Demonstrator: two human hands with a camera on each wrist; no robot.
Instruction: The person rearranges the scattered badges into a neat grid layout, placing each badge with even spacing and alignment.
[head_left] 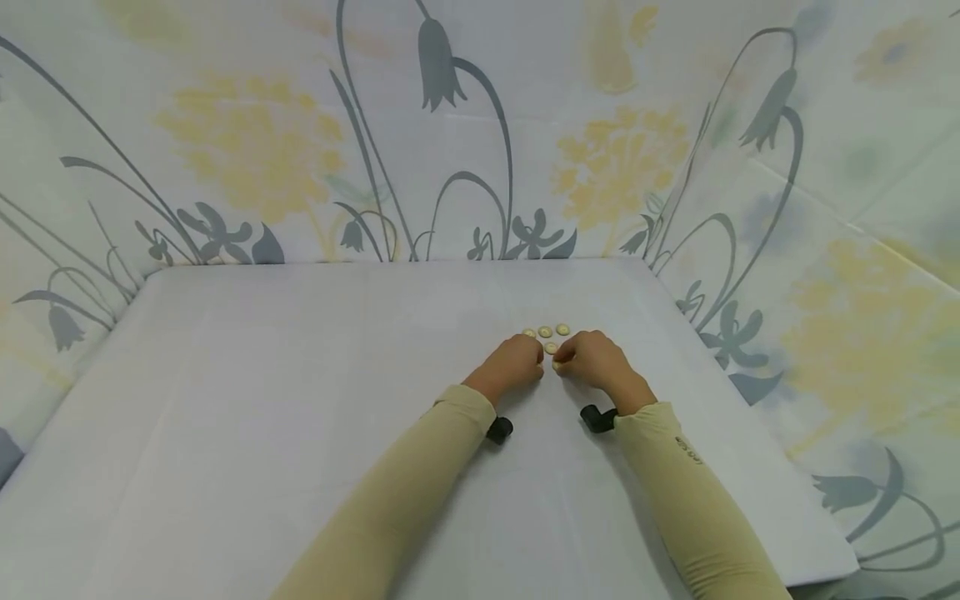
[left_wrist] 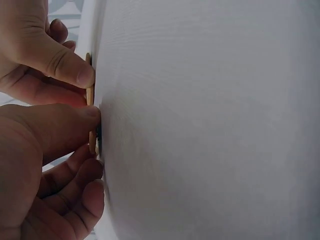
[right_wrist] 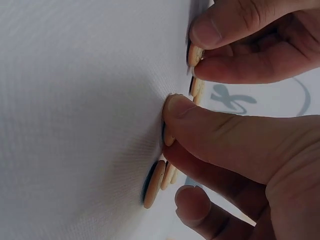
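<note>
Several small round wood-coloured discs (head_left: 545, 332) lie close together on the white tabletop, with faint markings on top. My left hand (head_left: 517, 365) is at the group's left side; its thumb and forefinger pinch a disc (right_wrist: 195, 56) by its edges, low at the table surface. Facing it, my right hand (head_left: 596, 360) pinches another disc (head_left: 557, 365) at the near end of the group, partly hidden by the fingertips. A loose disc (right_wrist: 154, 185) lies beside the right fingers in the right wrist view. In the left wrist view both thumbs are close together.
The white-covered table (head_left: 247, 400) stretches far to the left and toward me. Flower-patterned cloth (head_left: 480, 167) hangs behind it and at both sides. A black wrist device (head_left: 597, 418) sits under the right wrist, and another one (head_left: 499, 430) under the left.
</note>
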